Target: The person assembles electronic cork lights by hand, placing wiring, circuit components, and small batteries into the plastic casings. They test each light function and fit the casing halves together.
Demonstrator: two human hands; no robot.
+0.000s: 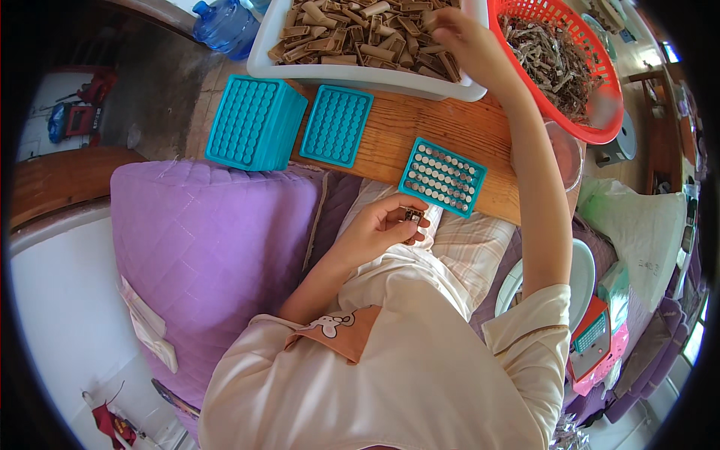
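One wooden desk (412, 120) carries a white tub (360, 73) and, at its near edge, a teal tray (478, 187), while the right hand (456, 34) reaches among brown pieces (360, 34), its fingers' grip impossible to tell, and the left hand (381, 227) pinches a small dark part (412, 216) in its fingers near the tray.

The loose pieces (367, 34) over there are tan, their bin (352, 73) white, the basket (589, 134) red; 1 teal tray (478, 174) shows whitish dots, the quilted cover (210, 232) purple, the trousers (469, 244) plaid, the shirt (442, 360) cream.
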